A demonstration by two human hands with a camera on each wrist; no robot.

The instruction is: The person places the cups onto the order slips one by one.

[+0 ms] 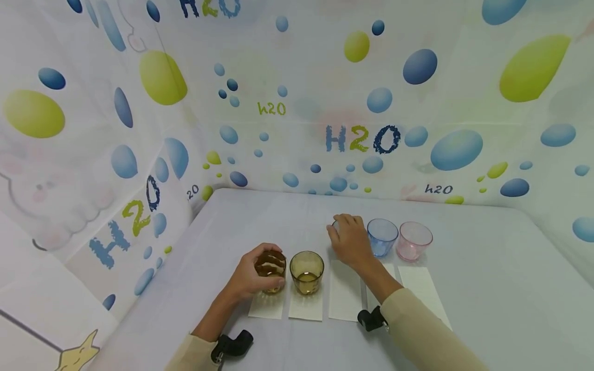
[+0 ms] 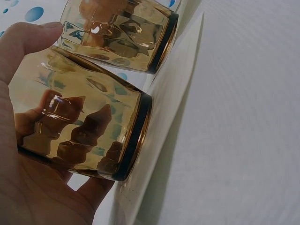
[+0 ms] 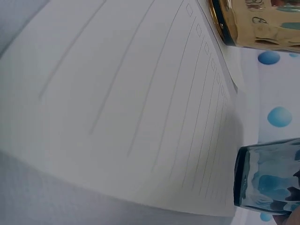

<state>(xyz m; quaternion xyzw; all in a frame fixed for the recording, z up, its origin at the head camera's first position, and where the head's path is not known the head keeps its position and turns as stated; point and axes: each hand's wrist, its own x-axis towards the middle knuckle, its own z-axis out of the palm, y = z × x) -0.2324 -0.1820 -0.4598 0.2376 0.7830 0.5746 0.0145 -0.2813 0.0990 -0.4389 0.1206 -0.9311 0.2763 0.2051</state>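
Cream sleeves (image 1: 427, 330) come in over the near edge of the bench (image 1: 501, 288), a black wrist mount (image 1: 371, 319) at each cuff. Beyond them five pale paper strips (image 1: 345, 296) lie side by side, running away from the near edge; the right forearm crosses the fourth and hides part of it. Seen from the right wrist, one strip carries ruled lines and a row of small squares.

On the leftmost strip, towards its far end, the left hand (image 1: 250, 273) is wrapped round an amber glass (image 1: 270, 270), thumb on the near side and fingers on the far side. Whether the glass's weight rests on the paper, I cannot tell. Just to its right, on the second strip, an olive-amber glass (image 1: 307, 273) stands upright, with the left thumb close to it.

Farther off, well apart from the left, the right hand (image 1: 350, 239) reaches over a blue-grey glass (image 3: 269, 176) with fingers bent round it; from the head it is mostly hidden behind that hand. In line with it, towards the right edge, a clear blue glass (image 1: 382, 238) and a pink glass (image 1: 414, 241) stand upright, close together, beyond the strips. Past the far edge hangs a white backdrop (image 1: 306, 62) printed with blue and green drops and "H2O".
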